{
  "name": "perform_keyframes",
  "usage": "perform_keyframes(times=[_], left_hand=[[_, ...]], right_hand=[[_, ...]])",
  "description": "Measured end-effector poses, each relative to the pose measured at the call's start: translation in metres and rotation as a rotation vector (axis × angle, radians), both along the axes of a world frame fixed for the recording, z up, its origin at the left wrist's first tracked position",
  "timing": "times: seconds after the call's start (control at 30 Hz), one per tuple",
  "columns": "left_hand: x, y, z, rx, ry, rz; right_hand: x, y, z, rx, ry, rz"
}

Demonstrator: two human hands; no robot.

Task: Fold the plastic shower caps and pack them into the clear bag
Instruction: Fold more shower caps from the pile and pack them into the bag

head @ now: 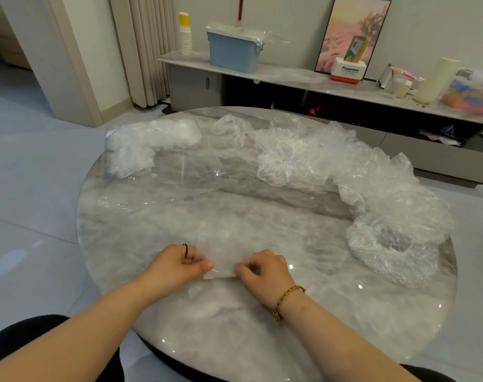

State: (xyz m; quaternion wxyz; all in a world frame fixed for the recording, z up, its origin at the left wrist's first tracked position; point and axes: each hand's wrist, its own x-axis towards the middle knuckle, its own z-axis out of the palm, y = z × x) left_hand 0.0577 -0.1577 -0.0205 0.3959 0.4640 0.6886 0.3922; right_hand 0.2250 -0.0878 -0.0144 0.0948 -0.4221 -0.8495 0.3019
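Observation:
A folded, flattened shower cap (226,253) lies on the round marble table (262,321) near its front. My left hand (179,264) pinches its left edge and my right hand (265,267) pinches its right edge. The clear bag (163,158) lies at the far left of the table, with a white wad of folded caps (141,142) inside its far end. Several loose, crumpled shower caps (353,172) form an arc from the table's far middle round to the right edge, ending in one opened-out cap (392,244).
Behind the table runs a low marble-topped cabinet (290,74) with a blue box (233,51), stacked paper cups (185,34), a framed picture (353,31) and a Panasonic box (347,71). Grey floor (33,175) lies to the left.

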Motion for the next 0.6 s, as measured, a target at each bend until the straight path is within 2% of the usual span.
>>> perform_keyframes(times=[0.13,0.2,0.37,0.4,0.47,0.53,0.6], left_hand=[[0.005,0.005,-0.005,0.018,-0.006,0.185],[0.008,0.007,-0.007,0.039,0.051,0.270],[0.011,0.005,-0.001,0.000,0.386,0.293],[0.011,0.005,0.000,0.052,0.527,0.297],[0.007,0.006,-0.006,0.344,0.787,0.286],[0.007,0.006,-0.011,0.638,0.863,0.178],[0.010,0.008,-0.017,0.736,0.927,0.007]], right_hand=[[-0.009,0.002,-0.002,-0.144,0.069,-0.208],[-0.015,0.003,-0.003,-0.139,0.079,-0.281],[-0.026,0.001,-0.008,-0.005,0.003,-0.325],[-0.026,0.001,-0.008,0.016,0.002,-0.322],[-0.027,0.003,-0.008,0.036,-0.018,-0.324],[-0.028,0.004,-0.008,0.048,-0.044,-0.320],[-0.030,0.004,-0.009,0.059,-0.065,-0.311]])
